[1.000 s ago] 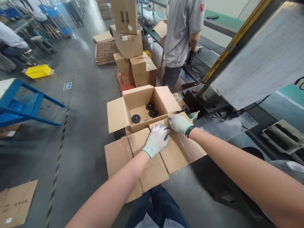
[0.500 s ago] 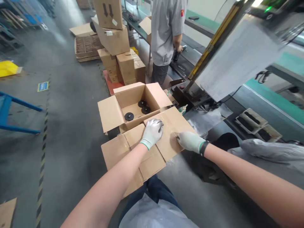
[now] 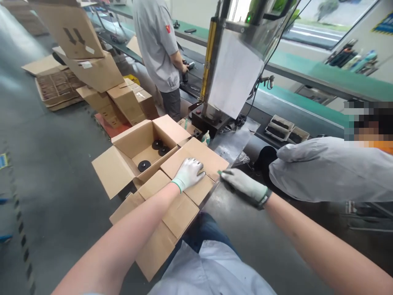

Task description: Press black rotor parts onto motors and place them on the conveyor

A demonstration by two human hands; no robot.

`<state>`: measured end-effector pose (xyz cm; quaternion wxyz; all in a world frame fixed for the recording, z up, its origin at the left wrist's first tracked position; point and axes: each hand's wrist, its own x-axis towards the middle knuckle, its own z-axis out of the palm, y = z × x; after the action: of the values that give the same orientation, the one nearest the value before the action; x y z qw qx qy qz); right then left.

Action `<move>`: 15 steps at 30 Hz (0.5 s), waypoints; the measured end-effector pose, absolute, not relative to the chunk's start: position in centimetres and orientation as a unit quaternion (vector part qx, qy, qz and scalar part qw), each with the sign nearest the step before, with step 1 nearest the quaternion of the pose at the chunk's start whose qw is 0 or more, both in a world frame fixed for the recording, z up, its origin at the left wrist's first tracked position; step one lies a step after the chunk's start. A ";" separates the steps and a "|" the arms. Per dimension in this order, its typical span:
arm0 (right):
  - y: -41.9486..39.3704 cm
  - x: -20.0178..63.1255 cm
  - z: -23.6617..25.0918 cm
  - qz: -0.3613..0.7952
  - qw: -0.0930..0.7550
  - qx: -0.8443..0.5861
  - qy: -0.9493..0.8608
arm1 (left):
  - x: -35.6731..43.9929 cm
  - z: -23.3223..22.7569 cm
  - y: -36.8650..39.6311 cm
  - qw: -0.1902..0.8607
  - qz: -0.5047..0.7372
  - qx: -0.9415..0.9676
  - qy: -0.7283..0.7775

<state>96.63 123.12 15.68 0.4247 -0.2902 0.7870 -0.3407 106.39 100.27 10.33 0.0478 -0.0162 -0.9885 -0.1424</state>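
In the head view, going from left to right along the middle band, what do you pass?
Open box holding black discs → left hand flat on the closed box → right hand at that box's right edge → grey-sleeved co-worker.

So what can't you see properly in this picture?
- Inside the closed box, head view: its flaps, pressed by the left hand, hide it.
- What the right hand pinches, head view: only a tiny green tip shows, too small.
- The black discs in the open box: too small to identify.
- The standing person's hands: partly hidden by their body.
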 end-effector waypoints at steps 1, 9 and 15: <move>121.7 95.4 15.2 -0.375 0.401 -0.291 0.783 | 105.5 10.6 100.4 0.035 -0.132 -0.018 -0.991; 115.5 89.6 9.7 -0.416 0.323 -0.299 0.796 | 110.2 19.0 99.7 -0.042 -0.048 0.026 -0.998; 117.1 88.7 10.3 -0.556 0.453 -0.233 0.656 | 109.9 22.7 99.5 -0.211 -0.073 0.123 -0.967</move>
<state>88.71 117.06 10.32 0.4532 -0.2329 0.6564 -0.5563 109.94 99.55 22.74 -0.2111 0.1226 -0.9670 -0.0734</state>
